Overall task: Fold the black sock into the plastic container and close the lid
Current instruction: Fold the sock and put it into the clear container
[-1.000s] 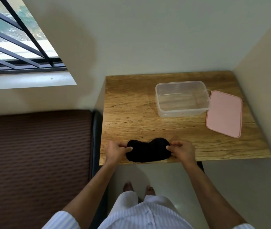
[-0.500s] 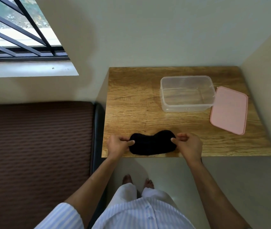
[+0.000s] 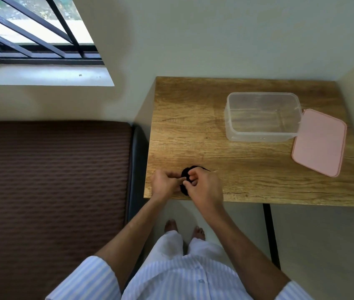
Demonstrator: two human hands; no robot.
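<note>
The black sock [image 3: 186, 173] lies bunched near the front left edge of the wooden table [image 3: 247, 167], mostly hidden under my fingers. My left hand [image 3: 164, 184] and my right hand [image 3: 204, 187] meet over it, both pinching the fabric. The clear plastic container [image 3: 262, 116] stands empty and uncovered at the back right of the table. Its pink lid [image 3: 319, 142] lies flat just to the container's right, touching its corner.
A brown ribbed mattress or couch [image 3: 52, 180] sits against the table's left side. Walls close in behind and to the right of the table. A barred window [image 3: 31, 33] is at the upper left. My bare feet [image 3: 184, 229] stand below the table's front edge.
My right hand has carried its end of the sock leftward to meet my left hand, so the stretched-out sock is now doubled into a small bundle. The camera view shifted too.
</note>
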